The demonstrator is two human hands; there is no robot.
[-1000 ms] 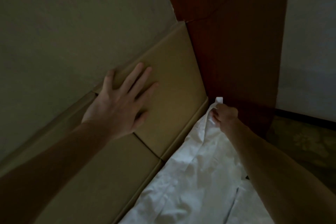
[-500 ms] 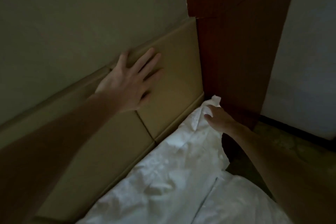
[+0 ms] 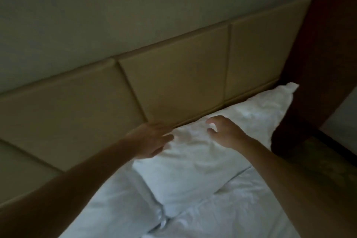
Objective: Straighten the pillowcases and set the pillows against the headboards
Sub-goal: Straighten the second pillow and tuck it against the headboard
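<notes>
A white pillow [image 3: 218,152] in a wrinkled pillowcase lies along the foot of the tan padded headboard [image 3: 173,75], its far corner touching the dark wooden panel. My left hand [image 3: 152,141] rests flat and a little blurred at the pillow's upper left edge, where it meets the headboard. Fingers spread and curled, my right hand [image 3: 224,131] hovers over the pillow's top middle and holds nothing. The edge of a second white pillow [image 3: 123,203] shows lower left, partly under my left forearm.
A white bed sheet [image 3: 241,212] covers the mattress below the pillows. The dark red-brown wooden panel [image 3: 324,54] stands at the right end of the headboard. Beside the bed at right lies patterned carpet [image 3: 328,162]. A plain wall rises above the headboard.
My view has pulled back and swung left. My left hand came off the headboard down to the pillow's edge. My right hand let go of the pillowcase corner and moved to the pillow's middle.
</notes>
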